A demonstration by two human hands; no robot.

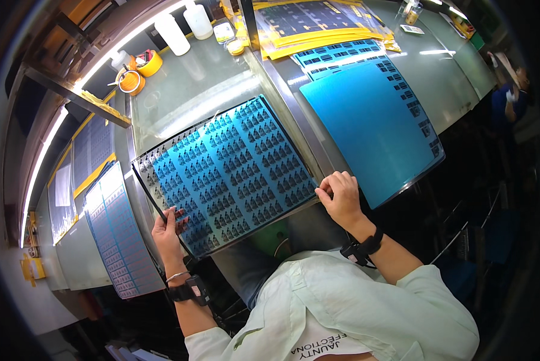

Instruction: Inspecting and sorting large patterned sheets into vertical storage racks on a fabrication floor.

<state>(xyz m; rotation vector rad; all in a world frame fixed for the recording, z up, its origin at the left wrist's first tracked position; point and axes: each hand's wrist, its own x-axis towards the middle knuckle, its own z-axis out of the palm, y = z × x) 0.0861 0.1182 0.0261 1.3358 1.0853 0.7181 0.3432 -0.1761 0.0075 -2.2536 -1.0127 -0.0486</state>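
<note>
A blue sheet (228, 174) printed with rows of small dark figures lies tilted in front of me. It rests partly on the glass worktop and juts over the near edge. My left hand (169, 236) grips its near left edge, thumb on top and fingers beneath, faintly showing through. Beside the sheet's right corner, my right hand (344, 201) has its fingers curled and pressed to the thumb. Whether it pinches the corner or something thin there, I cannot make out. Dark straps with small boxes circle both wrists.
To the right is a stack of blue sheets (366, 132), with yellow-edged dark films (318, 27) behind it. A pink-printed sheet (122, 234) lies left. White bottles (172, 36) and orange tape rolls (131, 82) stand at the back. A metal post (249, 24) rises beyond the sheet.
</note>
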